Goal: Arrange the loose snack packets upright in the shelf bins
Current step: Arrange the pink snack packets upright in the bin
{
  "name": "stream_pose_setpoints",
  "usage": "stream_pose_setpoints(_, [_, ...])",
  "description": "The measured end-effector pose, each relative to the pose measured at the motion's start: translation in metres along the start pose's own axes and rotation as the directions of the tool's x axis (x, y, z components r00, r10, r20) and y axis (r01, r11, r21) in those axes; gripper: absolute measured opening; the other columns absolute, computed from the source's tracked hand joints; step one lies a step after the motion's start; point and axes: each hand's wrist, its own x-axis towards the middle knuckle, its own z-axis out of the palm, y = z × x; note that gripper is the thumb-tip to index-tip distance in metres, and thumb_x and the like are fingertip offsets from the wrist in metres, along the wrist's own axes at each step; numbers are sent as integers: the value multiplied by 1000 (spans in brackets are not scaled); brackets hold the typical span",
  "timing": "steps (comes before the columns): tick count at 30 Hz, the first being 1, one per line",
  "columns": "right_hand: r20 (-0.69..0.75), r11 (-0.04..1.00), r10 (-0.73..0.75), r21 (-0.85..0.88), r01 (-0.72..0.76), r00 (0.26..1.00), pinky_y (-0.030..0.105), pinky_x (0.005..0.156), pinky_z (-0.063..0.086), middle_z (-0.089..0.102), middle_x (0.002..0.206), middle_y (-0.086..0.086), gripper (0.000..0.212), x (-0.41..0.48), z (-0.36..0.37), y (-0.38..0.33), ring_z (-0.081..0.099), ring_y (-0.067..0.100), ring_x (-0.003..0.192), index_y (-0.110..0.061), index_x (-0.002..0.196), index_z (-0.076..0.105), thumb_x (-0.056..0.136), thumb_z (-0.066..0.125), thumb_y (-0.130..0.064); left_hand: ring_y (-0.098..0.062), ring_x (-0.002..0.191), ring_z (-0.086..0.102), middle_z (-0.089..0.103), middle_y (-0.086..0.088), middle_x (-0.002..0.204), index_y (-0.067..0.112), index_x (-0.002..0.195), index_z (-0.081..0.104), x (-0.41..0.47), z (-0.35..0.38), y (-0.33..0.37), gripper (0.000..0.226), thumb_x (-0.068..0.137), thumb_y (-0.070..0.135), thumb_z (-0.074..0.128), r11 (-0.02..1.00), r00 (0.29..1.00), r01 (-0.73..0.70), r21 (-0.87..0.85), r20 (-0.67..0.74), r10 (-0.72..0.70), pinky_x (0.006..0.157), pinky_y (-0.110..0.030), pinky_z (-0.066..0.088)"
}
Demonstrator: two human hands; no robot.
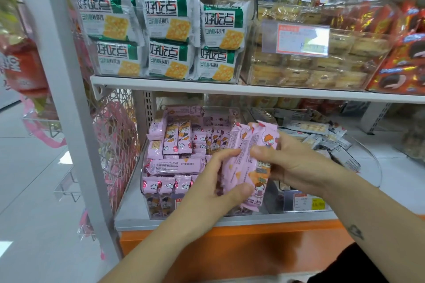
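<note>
Both my hands hold a small stack of pink snack packets (247,163) above the front of a clear bin (147,204) on the lower shelf. My left hand (213,181) grips the stack's lower left side, thumb under it. Fingers and thumb of my right hand (292,163) pinch its right side. The bin holds several more pink packets (177,145); some stand upright, others lie flat across them.
A bin of loose grey packets (331,142) sits right of the pink bin. The upper shelf holds green-and-white cracker packs (165,37), pastries (310,69) and red packs (402,64). A white upright post (62,89) and a pink mesh rack (115,145) stand at left.
</note>
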Motion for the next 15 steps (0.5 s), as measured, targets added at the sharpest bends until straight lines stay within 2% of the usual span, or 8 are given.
stream_pose_setpoints(2, [-68,998,-17,-67,13,998,40,79,43,66,100,9,62,-3,8,0,61,25,90,-34,110,60,56,89,-34,6,105,58,57,31,111,47,121,39,0,1,0,61,69,51,71,1000,1000,11,4,-2,-11,84,-11,45])
stream_pose_setpoints(4, [-115,994,-30,-108,18,993,27,73,50,68,107,-2,91,-4,12,2,67,13,91,-33,132,41,52,85,-27,5,99,59,55,32,107,48,118,38,0,0,0,58,72,38,73,1000,1000,12,24,-21,-12,81,-11,46])
stream_pose_setpoints(5, [-108,991,-41,-134,26,993,24,74,52,66,115,-4,102,-3,10,3,67,11,96,-33,138,35,49,85,-27,5,96,59,54,32,106,47,116,38,0,-1,0,57,73,32,73,1000,1000,8,24,-21,-8,80,-12,47])
stream_pose_setpoints(7, [-41,973,-50,-227,39,998,28,84,53,54,134,-5,114,-6,6,-2,62,11,109,-41,141,30,46,92,-34,6,91,59,53,32,106,45,116,36,-1,-4,1,59,73,28,73,999,1000,-10,54,-10,10,76,-12,46])
stream_pose_setpoints(10, [41,891,-21,-452,37,999,25,86,51,32,148,-13,111,-14,-7,-20,57,-5,105,-58,136,26,45,90,-46,1,94,59,52,30,110,42,120,32,-2,-11,3,66,69,32,74,993,998,-51,106,26,48,78,-15,47])
stream_pose_setpoints(12, [107,814,-2,-577,64,994,20,97,44,28,150,-19,106,-16,-13,-31,42,-14,121,-64,132,24,48,87,-47,0,102,57,51,30,115,44,120,30,-3,-13,4,69,68,34,74,986,997,-70,153,47,63,81,-14,46])
stream_pose_setpoints(14, [175,711,34,-697,99,984,25,108,35,27,148,-27,103,-16,-13,-38,29,-12,132,-62,134,23,54,87,-49,3,106,55,50,32,114,45,120,28,-3,-14,5,71,68,31,75,978,995,-81,194,67,70,81,-12,45])
stream_pose_setpoints(15, [183,654,53,-749,104,982,30,109,35,29,146,-30,102,-16,-15,-38,31,-8,133,-60,135,24,54,86,-52,3,108,54,48,33,114,46,120,26,-4,-14,5,73,68,33,75,973,995,-87,213,71,73,81,-13,45])
